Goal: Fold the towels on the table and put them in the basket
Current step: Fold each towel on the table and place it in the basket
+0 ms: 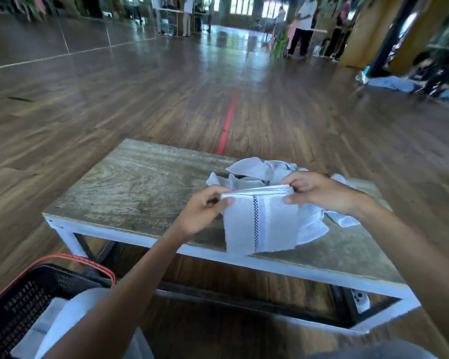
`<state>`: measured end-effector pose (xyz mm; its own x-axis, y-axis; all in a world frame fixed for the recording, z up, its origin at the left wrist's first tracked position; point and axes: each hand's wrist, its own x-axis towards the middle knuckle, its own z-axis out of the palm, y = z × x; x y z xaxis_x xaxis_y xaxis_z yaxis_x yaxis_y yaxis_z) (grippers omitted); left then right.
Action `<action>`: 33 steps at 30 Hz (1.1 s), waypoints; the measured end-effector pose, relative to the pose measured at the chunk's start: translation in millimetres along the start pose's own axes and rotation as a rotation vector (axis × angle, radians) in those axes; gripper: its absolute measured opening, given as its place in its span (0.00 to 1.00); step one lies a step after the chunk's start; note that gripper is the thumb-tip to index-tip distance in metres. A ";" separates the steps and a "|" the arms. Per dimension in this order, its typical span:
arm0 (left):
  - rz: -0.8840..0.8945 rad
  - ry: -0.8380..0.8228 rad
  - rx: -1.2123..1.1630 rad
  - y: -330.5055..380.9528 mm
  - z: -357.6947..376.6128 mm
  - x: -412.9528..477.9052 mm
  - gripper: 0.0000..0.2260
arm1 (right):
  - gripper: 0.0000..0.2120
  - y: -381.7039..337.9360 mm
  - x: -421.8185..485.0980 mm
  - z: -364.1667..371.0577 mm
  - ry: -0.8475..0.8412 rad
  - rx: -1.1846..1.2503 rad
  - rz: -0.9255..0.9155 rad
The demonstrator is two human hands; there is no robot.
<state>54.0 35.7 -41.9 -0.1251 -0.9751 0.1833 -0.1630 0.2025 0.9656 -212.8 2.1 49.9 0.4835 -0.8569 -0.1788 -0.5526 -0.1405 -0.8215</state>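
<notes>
— Where do things stand, starting from the left?

— The black basket [24,294] with its red rim sits at the lower left of the frame, on the floor [114,99] in front of the tabletop [130,182]. At centre, the left hand [205,211] pinches the top left corner of a white towel [278,229], and the right hand [319,193] pinches the top right corner. Both grips are clamped on cloth.

— And the towel itself?

— It is doubled, with layers showing along the top edge, and its lower part hangs to the tabletop's near edge. The unfolded pile [254,172] lies just behind it and to the right.

— How to finish this fold well?

— I'd line up the top layers and corners first and keep the checked stripe [255,224] straight. Then I'd lay it flat on the bare wood at centre left, where there's open room. Keep clear of the pile so nothing drags. Mind the near edge, since overhanging cloth could slip to the floor. The way down-left to the basket looks unobstructed.
</notes>
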 end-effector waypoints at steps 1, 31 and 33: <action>0.025 -0.023 0.034 4.7 4.3 7.0 0.07 | 0.13 10.3 -9.3 1.3 0.026 0.039 -0.006; -0.012 -0.435 1.266 -64.3 106.8 25.6 0.26 | 0.34 154.4 -4.5 100.5 0.479 -0.902 0.109; -0.024 -0.449 1.266 -65.5 105.2 36.8 0.26 | 0.37 151.3 3.6 93.6 0.454 -0.920 0.143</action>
<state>-42.9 -3.9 -117.8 -0.3775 -0.9149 -0.1430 -0.9255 0.3678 0.0899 -231.2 24.2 -125.7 0.1765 -0.9749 0.1358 -0.9820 -0.1838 -0.0429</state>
